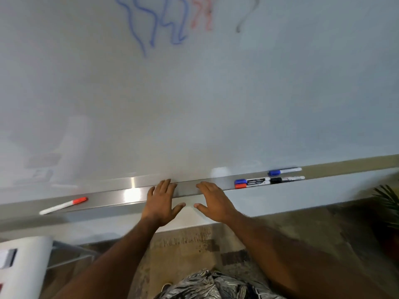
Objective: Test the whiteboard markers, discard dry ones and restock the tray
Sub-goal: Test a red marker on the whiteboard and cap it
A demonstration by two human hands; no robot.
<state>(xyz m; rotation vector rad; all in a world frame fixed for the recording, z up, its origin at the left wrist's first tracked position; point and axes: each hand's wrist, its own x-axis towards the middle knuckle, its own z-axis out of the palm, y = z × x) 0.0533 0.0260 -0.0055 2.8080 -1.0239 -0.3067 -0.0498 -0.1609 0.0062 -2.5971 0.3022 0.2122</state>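
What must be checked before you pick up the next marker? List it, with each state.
1. Left hand free: ok, open, over the tray.
2. Right hand free: ok, open.
3. Red-capped marker in the tray: ok, lying alone at left.
4. Marker group capped: ok, at right.
5. Test scribbles on the whiteboard: ok.
6. Which markers are dry: cannot tell.

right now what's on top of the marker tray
The tray holds a stray red marker at the left and, at the right, a blue marker, red marker, black marker and rear blue marker. The left grip and right grip cover the middle, hiding it.
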